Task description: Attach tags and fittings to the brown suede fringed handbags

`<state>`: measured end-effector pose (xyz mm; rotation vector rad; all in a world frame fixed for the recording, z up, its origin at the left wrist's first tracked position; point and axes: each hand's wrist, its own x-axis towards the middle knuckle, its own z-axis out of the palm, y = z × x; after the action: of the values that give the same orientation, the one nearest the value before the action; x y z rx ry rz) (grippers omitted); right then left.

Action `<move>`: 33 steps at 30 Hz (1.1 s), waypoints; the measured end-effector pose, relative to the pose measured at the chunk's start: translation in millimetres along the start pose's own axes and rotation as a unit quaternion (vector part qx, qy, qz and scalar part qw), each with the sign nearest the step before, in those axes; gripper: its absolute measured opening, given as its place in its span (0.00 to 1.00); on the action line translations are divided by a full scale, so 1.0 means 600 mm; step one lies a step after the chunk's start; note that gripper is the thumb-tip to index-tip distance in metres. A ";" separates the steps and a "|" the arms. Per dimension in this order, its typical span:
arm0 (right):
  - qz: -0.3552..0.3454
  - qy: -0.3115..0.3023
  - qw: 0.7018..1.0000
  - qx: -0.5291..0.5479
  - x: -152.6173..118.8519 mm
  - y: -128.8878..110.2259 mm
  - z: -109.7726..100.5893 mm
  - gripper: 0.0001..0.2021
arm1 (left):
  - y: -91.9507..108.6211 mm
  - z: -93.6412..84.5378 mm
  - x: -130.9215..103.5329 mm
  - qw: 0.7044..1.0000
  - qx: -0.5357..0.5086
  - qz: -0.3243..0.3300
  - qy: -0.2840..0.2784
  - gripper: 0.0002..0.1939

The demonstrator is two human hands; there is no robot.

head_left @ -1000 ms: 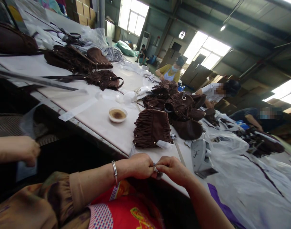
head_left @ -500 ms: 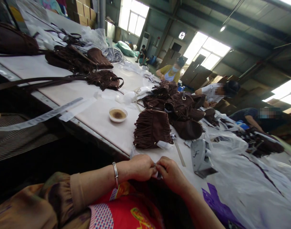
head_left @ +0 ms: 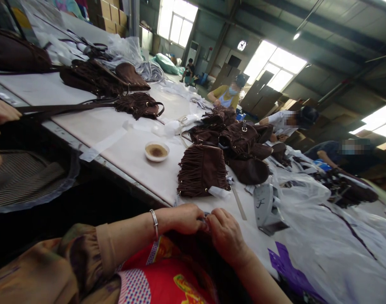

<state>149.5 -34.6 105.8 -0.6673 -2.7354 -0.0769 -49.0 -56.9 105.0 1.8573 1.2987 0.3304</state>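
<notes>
- Your left hand (head_left: 189,218) is at the near edge of the table, its fingertips pinching a small greyish piece (head_left: 206,224) (too small and blurred to name).
- Your right hand (head_left: 227,237) meets it from the right, fingers bent over the same piece; your grip is closed on it from both sides.
- That piece sits between your fingertips, in front of your red apron (head_left: 167,278); a silver bracelet (head_left: 154,223) circles your left wrist.
- Just beyond your hands, a dark brown fringed bag (head_left: 203,171) lies on the table (head_left: 129,154), a pale scrap (head_left: 218,192) on its near edge.
- Left of that bag you have a white bowl (head_left: 156,152) with something brown inside.
- To its right are a flat narrow strip (head_left: 239,204) and a grey metal holder (head_left: 266,209) with a black mark.
- Farther right, clear plastic sheeting (head_left: 335,240) spreads out, with purple material (head_left: 289,272) at its near side.
- Behind the fringed bag, more brown bags (head_left: 240,137) are heaped.
- At your far left, another person's hand (head_left: 3,110) is beside a dark strap (head_left: 69,108).
</notes>
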 end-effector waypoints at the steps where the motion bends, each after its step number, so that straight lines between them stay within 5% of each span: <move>1: -0.002 0.003 1.000 -0.010 0.000 -0.001 -0.002 0.11 | -0.001 0.003 0.002 1.000 -0.005 0.001 0.010 0.13; 10: -0.047 0.066 0.996 -0.028 -0.005 -0.009 -0.008 0.12 | 0.002 0.010 0.012 0.996 -0.077 -0.005 0.050 0.16; 16: -0.058 0.086 0.994 -0.033 -0.025 -0.003 0.007 0.11 | -0.003 0.004 0.011 0.985 -0.167 -0.050 0.006 0.14; 23: -0.053 0.101 0.992 -0.046 -0.034 0.002 0.003 0.18 | 0.000 -0.009 0.010 0.924 -0.364 -0.106 -0.050 0.17; 33: -0.018 0.139 0.989 -0.043 -0.032 0.008 0.015 0.20 | 0.007 -0.003 0.006 0.927 -0.372 -0.042 -0.006 0.28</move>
<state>165.2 -38.0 90.8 -0.5823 -2.4868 -0.2752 -45.9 -53.4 108.2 1.1523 1.0349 0.6583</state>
